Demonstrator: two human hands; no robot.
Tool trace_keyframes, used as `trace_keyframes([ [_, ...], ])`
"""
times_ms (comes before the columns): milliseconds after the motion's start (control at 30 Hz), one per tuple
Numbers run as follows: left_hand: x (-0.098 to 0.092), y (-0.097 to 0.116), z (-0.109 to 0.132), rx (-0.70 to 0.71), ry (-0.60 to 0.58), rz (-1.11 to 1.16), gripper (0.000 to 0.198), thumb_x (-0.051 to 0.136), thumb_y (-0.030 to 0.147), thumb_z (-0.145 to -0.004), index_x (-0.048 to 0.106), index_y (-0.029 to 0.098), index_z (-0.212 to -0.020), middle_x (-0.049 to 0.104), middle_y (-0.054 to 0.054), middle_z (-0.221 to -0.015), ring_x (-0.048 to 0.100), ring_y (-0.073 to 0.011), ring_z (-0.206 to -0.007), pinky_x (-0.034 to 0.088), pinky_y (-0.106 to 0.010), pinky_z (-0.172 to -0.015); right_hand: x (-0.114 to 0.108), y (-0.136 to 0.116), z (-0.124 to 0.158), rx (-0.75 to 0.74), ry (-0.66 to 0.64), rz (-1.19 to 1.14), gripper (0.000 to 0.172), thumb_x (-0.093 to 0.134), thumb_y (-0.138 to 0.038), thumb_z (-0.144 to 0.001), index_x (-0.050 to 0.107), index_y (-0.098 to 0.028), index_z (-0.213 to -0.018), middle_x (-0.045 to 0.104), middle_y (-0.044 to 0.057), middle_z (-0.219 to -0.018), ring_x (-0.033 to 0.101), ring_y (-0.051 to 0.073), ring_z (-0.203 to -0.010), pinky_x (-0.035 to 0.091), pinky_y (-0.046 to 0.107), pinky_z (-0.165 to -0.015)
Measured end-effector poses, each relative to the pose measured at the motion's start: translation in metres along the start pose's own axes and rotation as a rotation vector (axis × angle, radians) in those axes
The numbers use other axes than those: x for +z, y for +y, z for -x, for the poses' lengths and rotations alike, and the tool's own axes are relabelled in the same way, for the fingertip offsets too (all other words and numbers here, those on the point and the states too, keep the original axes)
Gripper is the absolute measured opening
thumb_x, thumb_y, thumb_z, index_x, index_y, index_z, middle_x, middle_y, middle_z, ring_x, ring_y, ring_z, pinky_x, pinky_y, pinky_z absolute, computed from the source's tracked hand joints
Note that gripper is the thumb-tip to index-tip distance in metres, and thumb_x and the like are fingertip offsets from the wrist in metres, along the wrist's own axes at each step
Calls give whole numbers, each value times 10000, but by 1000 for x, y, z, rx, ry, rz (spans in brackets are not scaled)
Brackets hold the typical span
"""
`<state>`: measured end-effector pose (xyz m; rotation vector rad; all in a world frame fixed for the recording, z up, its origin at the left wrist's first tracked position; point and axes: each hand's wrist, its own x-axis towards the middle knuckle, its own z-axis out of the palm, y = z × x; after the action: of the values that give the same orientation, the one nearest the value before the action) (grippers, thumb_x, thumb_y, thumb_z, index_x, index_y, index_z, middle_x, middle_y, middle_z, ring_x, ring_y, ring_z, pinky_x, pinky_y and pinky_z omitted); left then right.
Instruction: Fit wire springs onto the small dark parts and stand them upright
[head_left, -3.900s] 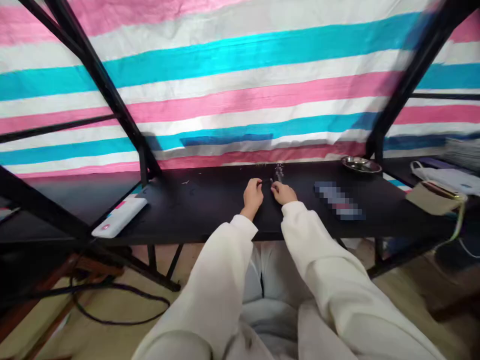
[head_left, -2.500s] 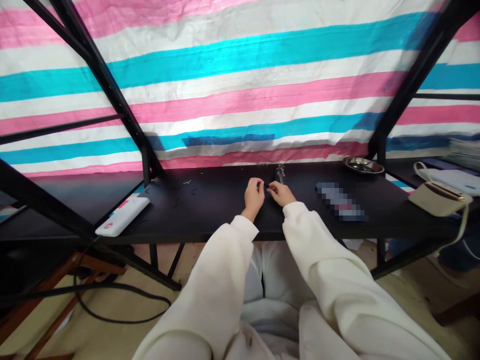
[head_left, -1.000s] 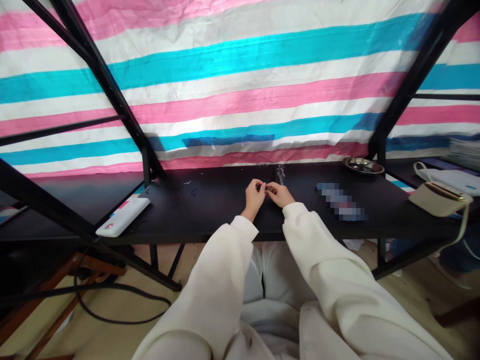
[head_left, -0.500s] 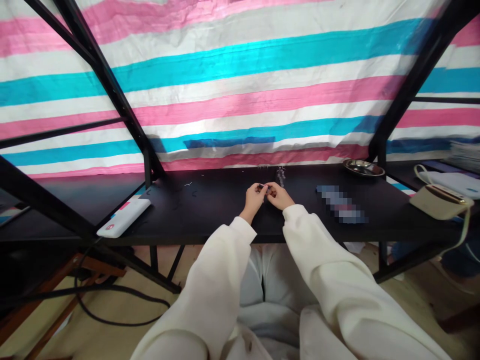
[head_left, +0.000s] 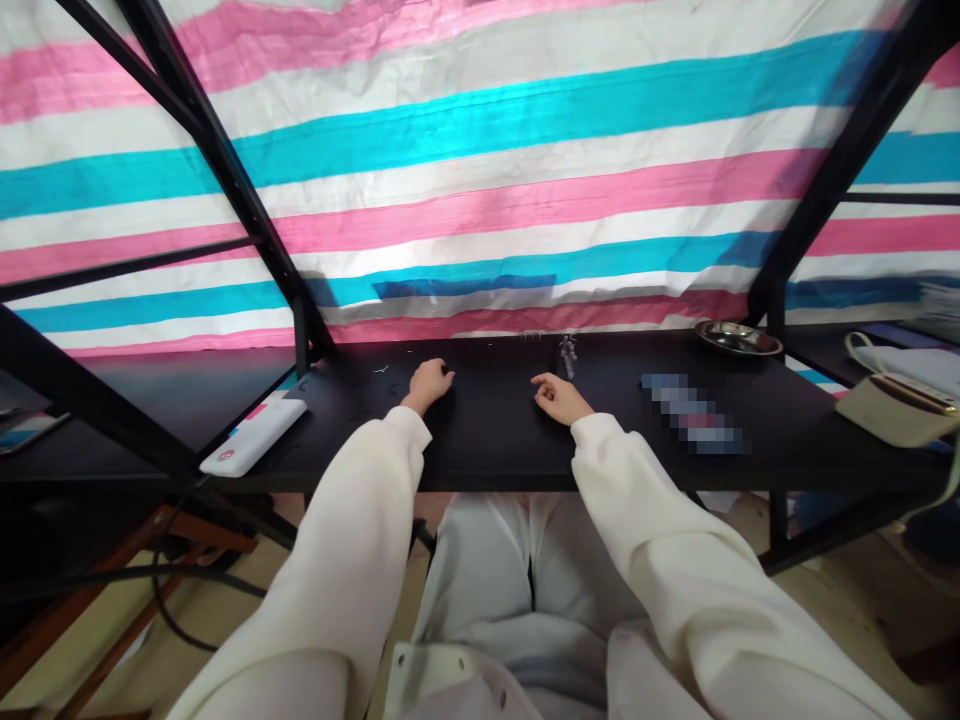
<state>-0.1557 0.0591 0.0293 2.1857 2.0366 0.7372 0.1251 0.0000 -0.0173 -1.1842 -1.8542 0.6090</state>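
Note:
Over the middle of the black table (head_left: 487, 440), my left hand (head_left: 430, 384) has its fingers closed on a small dark piece (head_left: 444, 367); its exact kind is too small to make out. My right hand (head_left: 561, 400) is apart from it on the right, resting near the tabletop. Its index finger points left, apart from the thumb, and the other fingers curl in; I see nothing between them. Just beyond the right hand lies a cluster of small greyish clear pieces (head_left: 568, 356). White scraps (head_left: 381, 369) lie beyond the left hand.
A white oblong device (head_left: 255, 437) lies at left by the black metal frame (head_left: 277, 260). At right are a blurred-out packet (head_left: 694, 414), a shiny metal dish (head_left: 738, 338) and a beige bag (head_left: 892, 408). A striped sheet (head_left: 510, 200) hangs behind the table.
My hands were together at the middle, fingers meeting on a small dark piece. They have parted: the left hand has moved left with a dark piece, while the right has stayed nearly in place.

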Motion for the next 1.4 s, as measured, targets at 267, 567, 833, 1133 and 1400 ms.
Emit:
trace_keyframes([
  [267, -11, -43, -11, -237, -42, 22, 226, 638, 325, -663, 638, 141, -795, 651, -95, -794, 611, -200, -783, 434, -262, -696, 0, -2, 0, 16, -2, -9, 270, 496, -238, -684, 538, -177, -944, 527, -44, -622, 477, 97, -522, 414, 249, -598],
  [567, -6, -47, -11, -394, 46, 36, 205, 640, 325, -668, 633, 147, -769, 655, -103, -772, 632, -218, -786, 443, -269, -667, 0, -2, 0, 20, -6, 14, 275, 484, -240, -699, 544, -174, -959, 533, -43, -644, 487, 94, -542, 423, 245, -625],
  [833, -10, -43, -14, -471, -28, 86, 213, 688, 309, -625, 626, 132, -726, 635, -82, -636, 636, -211, -684, 456, -270, -637, -8, -15, 2, 38, 215, 60, 176, 488, -329, -726, 539, -187, -816, 550, -19, -618, 497, 114, -548, 407, 243, -608],
  [1133, -40, -30, -16, -369, -445, 20, 220, 725, 270, -565, 574, 113, -536, 605, -68, -522, 547, -149, -470, 428, -256, -511, -27, -12, -2, 530, 675, 332, 266, 455, -237, -729, 484, -160, -982, 605, 69, -850, 537, 212, -866, 383, 313, -765],
  [1400, -20, 56, 24, 339, -410, 79, 261, 559, 372, -746, 591, 171, -908, 648, -25, -692, 568, -124, -550, 420, -232, -569, -22, 5, -6, 627, 392, 585, 312, 524, -274, -732, 554, -131, -1007, 539, 149, -1087, 461, 287, -1045, 341, 396, -850],
])
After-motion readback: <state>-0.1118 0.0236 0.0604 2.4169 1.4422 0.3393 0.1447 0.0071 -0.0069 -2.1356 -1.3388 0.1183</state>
